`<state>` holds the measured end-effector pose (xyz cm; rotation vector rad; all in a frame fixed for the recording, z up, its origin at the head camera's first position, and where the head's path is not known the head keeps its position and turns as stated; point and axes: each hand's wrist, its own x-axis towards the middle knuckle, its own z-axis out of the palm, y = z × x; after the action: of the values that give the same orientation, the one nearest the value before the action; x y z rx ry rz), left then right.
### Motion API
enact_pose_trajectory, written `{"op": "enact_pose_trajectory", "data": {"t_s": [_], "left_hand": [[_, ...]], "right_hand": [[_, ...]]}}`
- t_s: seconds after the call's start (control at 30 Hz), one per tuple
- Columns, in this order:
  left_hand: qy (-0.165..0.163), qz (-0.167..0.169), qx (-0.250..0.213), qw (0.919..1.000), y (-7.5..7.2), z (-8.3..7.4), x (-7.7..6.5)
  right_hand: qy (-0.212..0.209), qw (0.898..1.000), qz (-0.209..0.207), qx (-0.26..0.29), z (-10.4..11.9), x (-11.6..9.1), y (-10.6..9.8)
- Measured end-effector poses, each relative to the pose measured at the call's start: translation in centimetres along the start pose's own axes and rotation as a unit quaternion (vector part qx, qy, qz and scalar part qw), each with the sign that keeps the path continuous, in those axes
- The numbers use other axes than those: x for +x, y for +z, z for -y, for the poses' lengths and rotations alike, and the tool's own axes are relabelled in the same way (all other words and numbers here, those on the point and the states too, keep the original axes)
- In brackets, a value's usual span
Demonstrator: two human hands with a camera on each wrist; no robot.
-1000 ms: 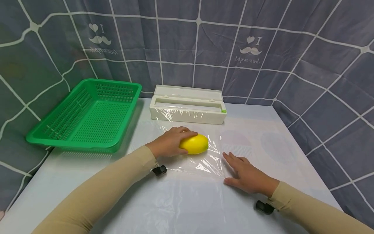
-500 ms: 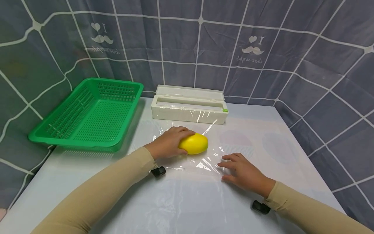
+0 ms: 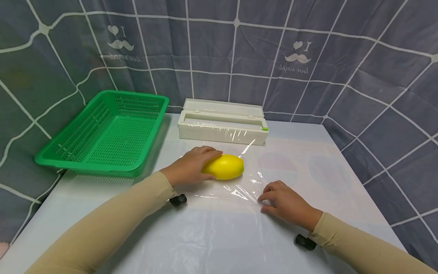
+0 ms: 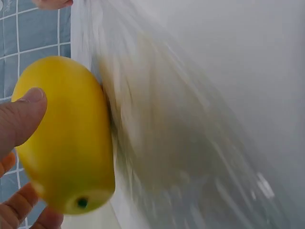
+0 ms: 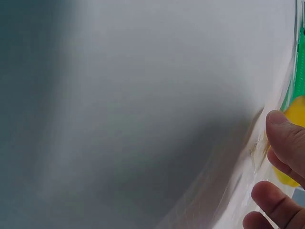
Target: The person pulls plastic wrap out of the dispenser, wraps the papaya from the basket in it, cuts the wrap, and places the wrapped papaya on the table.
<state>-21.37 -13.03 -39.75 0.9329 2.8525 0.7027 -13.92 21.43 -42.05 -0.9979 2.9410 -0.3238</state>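
Observation:
A smooth yellow mango-shaped fruit (image 3: 227, 166) lies on a sheet of clear cling film (image 3: 239, 192) spread over the table. My left hand (image 3: 193, 163) holds the fruit's left end, fingers over the top and thumb along the near side. In the left wrist view, the thumb overlaps the fruit (image 4: 71, 138), whose lower end has a dark green spot; part of the fingers is hidden behind it. My right hand (image 3: 287, 201) is at the film's near right corner. Its thumb (image 5: 286, 136) and fingers stand apart in the right wrist view, fingertips close by the shiny film edge.
Behind the fruit stands a white cling film box (image 3: 222, 133) with its lid up and film running from its front. A green plastic basket (image 3: 137, 169) sits at the left. Grey checked cloth (image 3: 212, 45) encloses the table at the back and sides.
My left hand has slid a little left along the fruit, baring more of it. The right hand's fingers, spread earlier, have drawn closer together at the film's corner.

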Motion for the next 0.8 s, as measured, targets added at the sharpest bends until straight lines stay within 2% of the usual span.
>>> {"op": "enact_pose_trajectory", "data": {"t_s": [0.17,0.27,0.43,0.53,0.63,0.8], "left_hand": [[-0.029,-0.011,0.013,0.9994,-1.0,0.7,-1.8],[-0.036,-0.007,0.034,0.9987,-1.6,1.2,-3.4],[-0.006,0.045,0.093,0.9946,-2.2,2.6,-6.5],[-0.001,0.073,0.100,0.9923,-2.3,3.5,-8.0],[-0.006,0.080,0.094,0.9923,-2.1,4.2,-8.9],[0.005,0.063,0.093,0.9937,-1.7,5.0,-9.4]], "right_hand": [[-0.002,1.000,0.003,-0.002,-0.2,0.0,0.0],[-0.004,1.000,0.007,-0.002,-0.3,0.0,-0.1],[-0.016,1.000,0.006,-0.002,-0.5,-0.1,0.0],[-0.022,1.000,0.006,-0.003,-0.5,0.0,0.0],[-0.025,1.000,0.008,-0.006,-0.5,0.1,0.0],[-0.038,0.999,0.007,-0.019,-0.3,0.3,0.0]]}}
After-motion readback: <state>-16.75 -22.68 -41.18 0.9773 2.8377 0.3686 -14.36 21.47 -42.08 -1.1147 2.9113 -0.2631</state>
